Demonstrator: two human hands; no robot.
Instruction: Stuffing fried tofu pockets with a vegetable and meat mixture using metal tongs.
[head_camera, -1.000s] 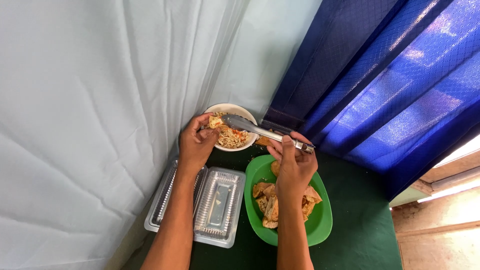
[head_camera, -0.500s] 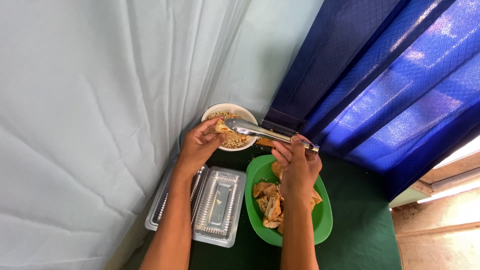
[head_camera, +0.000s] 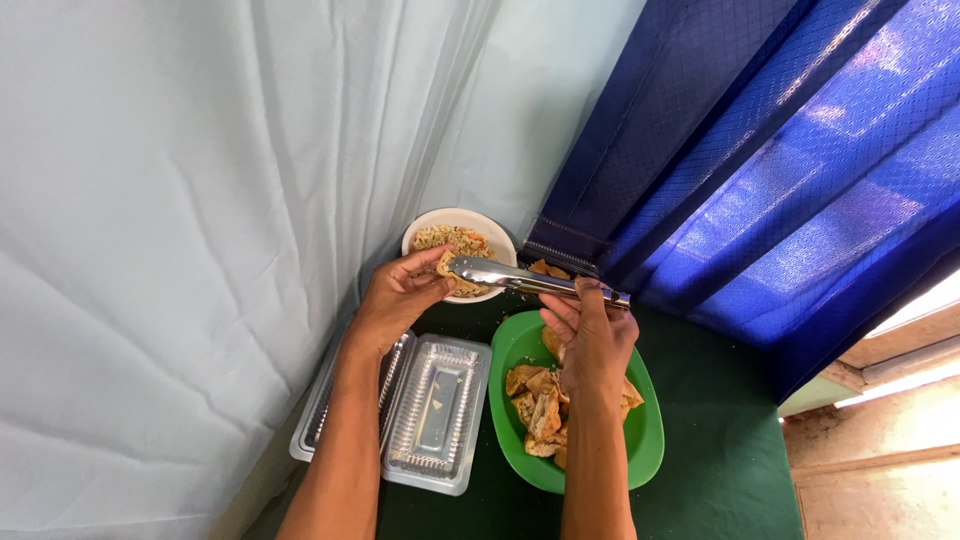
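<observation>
Metal tongs are gripped closed in the right hand; a fried piece is pinched by the left hand over the white bowl.

Setting: makeshift food stall.
Tarp walls, pale and blue; green-covered worktop with clear takeaway boxes, plate of fried pieces.

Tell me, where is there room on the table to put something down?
The bare dark-green tabletop right of the green plate is free, up to the blue curtain. It is crowded on the left: a clear plastic container, the white bowl, and both hands with metal tongs.
</observation>
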